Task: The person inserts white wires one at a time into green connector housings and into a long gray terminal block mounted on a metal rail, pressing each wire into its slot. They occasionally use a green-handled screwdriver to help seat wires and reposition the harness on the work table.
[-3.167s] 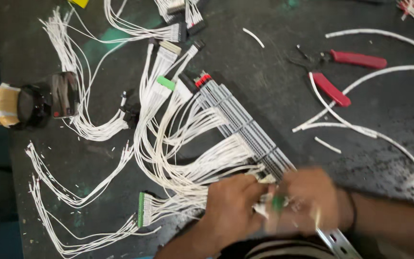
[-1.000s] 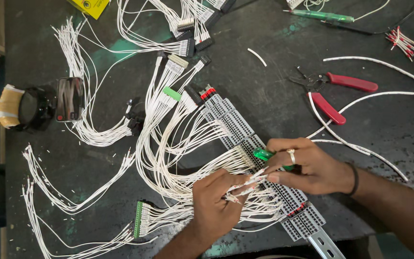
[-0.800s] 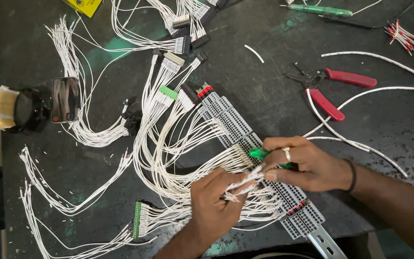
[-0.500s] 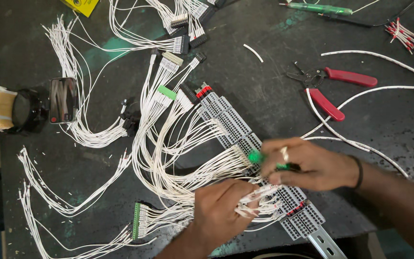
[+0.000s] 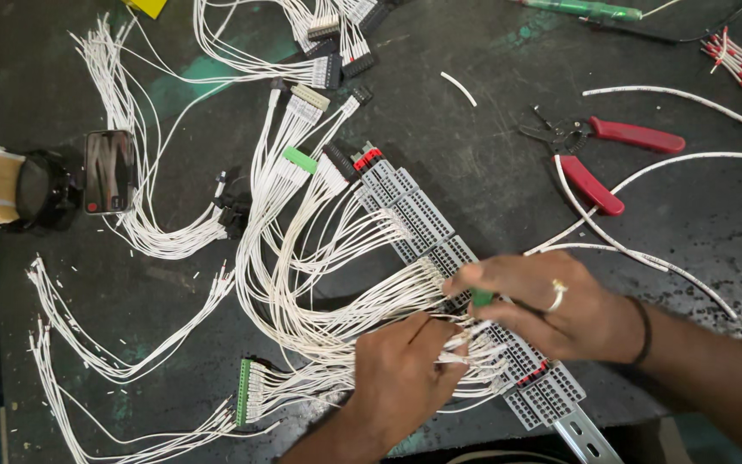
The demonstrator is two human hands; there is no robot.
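A long row of grey terminal blocks (image 5: 427, 225) on a metal rail (image 5: 588, 437) lies diagonally across the dark workbench. Many thin white wires (image 5: 337, 283) fan out from it to the left. My right hand (image 5: 551, 305), wearing a ring, grips a green-handled screwdriver (image 5: 481, 298) with its tip down at the blocks. My left hand (image 5: 407, 378) pinches the ends of a few white wires right beside that tip. Both hands hide the blocks under them.
Red-handled pliers (image 5: 603, 155) lie at the upper right among loose thick white cables (image 5: 672, 163). A green screwdriver (image 5: 590, 9) rests at the top edge. A tape roll and black holder (image 5: 23, 189) sit at the left. A green connector (image 5: 243, 392) lies near the front edge.
My left hand has shifted right and up along the wires toward the terminal blocks. The right hand with the screwdriver has stayed at the same spot on the row.
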